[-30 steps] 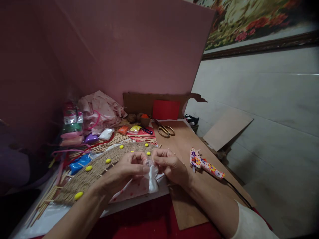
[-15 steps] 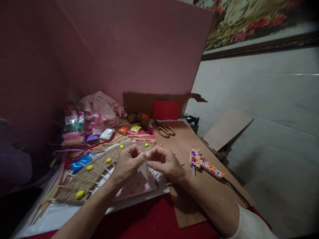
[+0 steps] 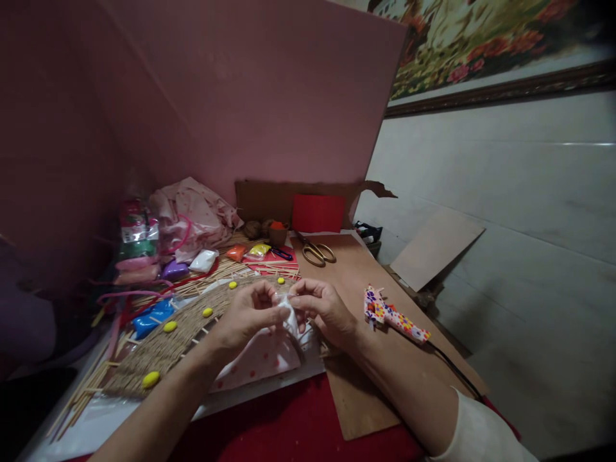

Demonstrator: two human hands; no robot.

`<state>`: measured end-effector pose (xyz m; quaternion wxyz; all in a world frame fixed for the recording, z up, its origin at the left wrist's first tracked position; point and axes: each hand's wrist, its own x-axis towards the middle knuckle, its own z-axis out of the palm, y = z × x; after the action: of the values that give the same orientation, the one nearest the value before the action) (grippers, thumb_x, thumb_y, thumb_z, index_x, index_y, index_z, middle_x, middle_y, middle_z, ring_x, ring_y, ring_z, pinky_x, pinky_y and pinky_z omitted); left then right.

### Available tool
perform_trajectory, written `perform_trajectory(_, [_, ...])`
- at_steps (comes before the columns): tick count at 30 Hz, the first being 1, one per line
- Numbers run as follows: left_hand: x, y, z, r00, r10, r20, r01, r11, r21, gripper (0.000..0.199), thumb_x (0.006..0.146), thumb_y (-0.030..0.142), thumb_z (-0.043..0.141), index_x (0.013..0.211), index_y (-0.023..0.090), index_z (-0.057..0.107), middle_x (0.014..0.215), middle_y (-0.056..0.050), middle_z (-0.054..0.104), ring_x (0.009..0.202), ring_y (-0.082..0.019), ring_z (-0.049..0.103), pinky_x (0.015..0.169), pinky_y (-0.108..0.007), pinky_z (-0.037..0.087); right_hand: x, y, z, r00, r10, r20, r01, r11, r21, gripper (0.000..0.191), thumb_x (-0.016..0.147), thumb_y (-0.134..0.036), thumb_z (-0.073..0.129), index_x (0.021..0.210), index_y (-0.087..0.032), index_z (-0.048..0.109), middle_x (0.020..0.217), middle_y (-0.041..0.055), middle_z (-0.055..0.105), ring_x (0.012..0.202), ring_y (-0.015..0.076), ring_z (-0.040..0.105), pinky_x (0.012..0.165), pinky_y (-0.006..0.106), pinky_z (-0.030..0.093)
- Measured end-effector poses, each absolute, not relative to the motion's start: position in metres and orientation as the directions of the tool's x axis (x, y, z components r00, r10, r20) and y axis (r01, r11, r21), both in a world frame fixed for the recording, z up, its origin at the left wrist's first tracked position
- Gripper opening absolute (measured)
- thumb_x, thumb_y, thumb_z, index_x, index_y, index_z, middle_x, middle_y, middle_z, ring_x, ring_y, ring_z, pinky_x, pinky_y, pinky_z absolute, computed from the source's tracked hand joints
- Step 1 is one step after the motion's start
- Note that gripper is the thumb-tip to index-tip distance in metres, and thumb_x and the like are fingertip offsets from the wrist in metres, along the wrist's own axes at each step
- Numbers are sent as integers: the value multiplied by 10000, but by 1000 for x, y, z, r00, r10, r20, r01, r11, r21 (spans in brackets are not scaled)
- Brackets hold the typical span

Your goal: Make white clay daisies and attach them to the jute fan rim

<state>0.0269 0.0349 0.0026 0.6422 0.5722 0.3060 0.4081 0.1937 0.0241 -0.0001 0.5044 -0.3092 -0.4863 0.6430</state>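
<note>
Both hands meet over the near edge of the work, pinching the gathered top of a white cloth with red dots [image 3: 260, 360]. My left hand [image 3: 253, 314] closes thumb and fingers on it from the left. From the right, my right hand [image 3: 325, 311] grips the same bunched cloth, its fingertips partly hidden in the folds. The cloth's lower part spreads out beneath the wrists. Behind and left of the hands lies a curved band of woven brown twine on thin sticks [image 3: 139, 359], dotted with yellow ovals [image 3: 151, 379].
A flower-patterned glue gun [image 3: 397, 321] with a black cord lies on brown cardboard [image 3: 346, 269] at right. Gold-handled scissors [image 3: 315, 253] rest farther back. Packets of coloured clay, such as a blue one [image 3: 153, 319], loose sticks [image 3: 79, 401] and pink dotted fabric [image 3: 195, 208] crowd the left.
The cloth's top is now more bunched between my fingers, and its dotted lower part shows more widely. My fingers have shifted slightly, and the view has moved a little.
</note>
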Motion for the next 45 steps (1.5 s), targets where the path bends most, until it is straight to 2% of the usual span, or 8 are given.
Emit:
perform_trajectory(8, [42,30,12,261,962,85,-107,-58,993,274,592,231,719,624,185,451,456,56,566,373,-108,521,379,-209,404,185,18,0,-192,968,162,-275,106,-956,102,640,-162,645,713,-160,574,567,-56,580,442,73,545,442,187,475])
perform_trajectory(18, [38,37,1,0,956,293,162,-289,944,193,613,187,640,556,205,457,397,70,508,343,-119,501,357,-209,368,170,2,-6,-132,861,491,-24,492,-870,198,738,-107,544,918,-189,555,796,3,601,696,124,620,671,269,543])
perform_trajectory(24, [30,38,8,219,893,393,89,-420,903,160,654,194,665,605,180,514,567,35,536,522,-106,511,492,-217,417,178,4,-7,-92,729,679,349,662,-663,159,741,-92,540,865,-188,567,803,21,598,716,137,580,696,293,505])
perform_trajectory(28, [26,39,11,450,807,382,59,-453,890,145,724,242,659,794,174,552,783,-14,574,714,-143,548,656,-277,464,185,17,-7,-37,879,475,79,476,-876,122,735,-185,631,836,-186,562,761,2,617,683,124,607,630,252,523])
perform_trajectory(32, [28,43,4,417,809,415,224,-533,816,117,728,193,611,760,186,499,736,4,534,669,-133,510,621,-266,439,184,22,-4,-48,958,283,-233,265,-936,201,654,-221,703,777,-179,549,692,-33,587,579,99,580,514,221,525])
perform_trajectory(35, [33,42,0,331,828,452,321,-550,771,113,701,167,566,700,197,458,659,25,505,586,-123,483,550,-246,403,180,20,-2,-65,973,223,-306,194,-932,221,635,-200,700,793,-176,547,680,-44,583,553,90,573,505,218,534])
perform_trajectory(39, [40,38,1,153,784,602,514,-583,629,133,657,138,541,620,206,433,536,56,444,476,-105,407,475,-225,318,172,13,-9,6,955,296,-258,287,-923,174,689,-204,655,821,-186,544,741,-26,596,610,105,595,559,239,552])
perform_trajectory(45, [45,38,-1,112,500,859,640,-697,323,228,601,30,476,542,213,353,479,73,369,426,-86,334,447,-216,254,162,-1,-22,109,810,577,100,568,-817,123,784,-134,556,880,-203,523,785,0,590,659,117,599,606,245,522])
